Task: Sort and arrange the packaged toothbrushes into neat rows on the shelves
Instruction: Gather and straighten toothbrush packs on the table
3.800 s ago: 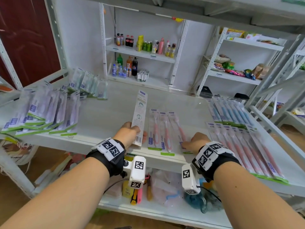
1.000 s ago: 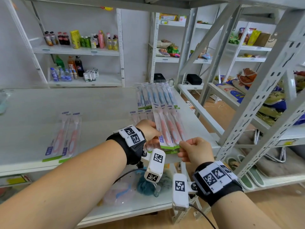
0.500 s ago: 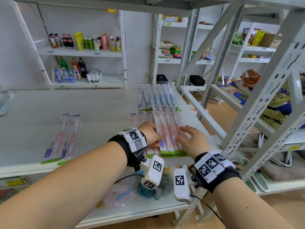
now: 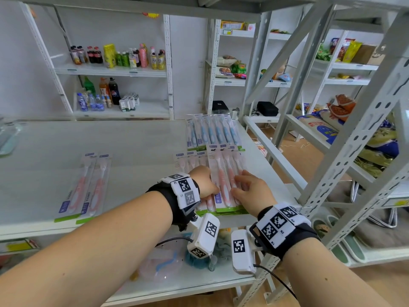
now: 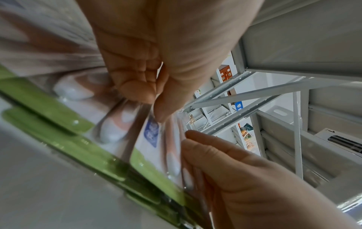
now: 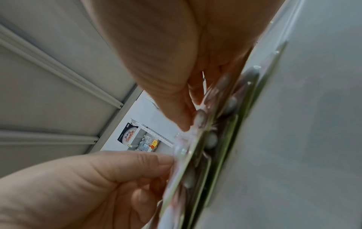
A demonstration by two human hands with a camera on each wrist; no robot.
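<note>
A: Hands first. Left hand [image 4: 204, 181] sits at centre frame in the head view, fingers curled, thumb and fingertips pinching the left edge of the top pack in a stack of pink toothbrushes in clear blister packs with green bottom strips [image 4: 225, 180]. The left wrist view confirms the pinch on the pack edge beside its blue label.

B: Right hand [image 4: 250, 192]?

A: Lies just right of the left one, fingers straight and spread flat on top of the same stack, pressing down. The right wrist view shows its fingertips [image 6: 184, 122] on the plastic blister. Nothing is clasped.

B: Stack location?

A: Centre of the head view, on the grey flat shelf board [image 4: 132, 151], near its front edge and right end. The packs overlap, green strips towards the camera.

B: Other stock on the board?

A: Row of blue toothbrushes in the same kind of pack [image 4: 211, 132], directly behind the pink stack and touching its far end. Two more pink toothbrush packs [image 4: 86, 187] lie side by side in the left half of the frame, well apart from the hands.

B: Background?

A: White wall shelving with bottled drinks [image 4: 115, 56], upper left.
</note>
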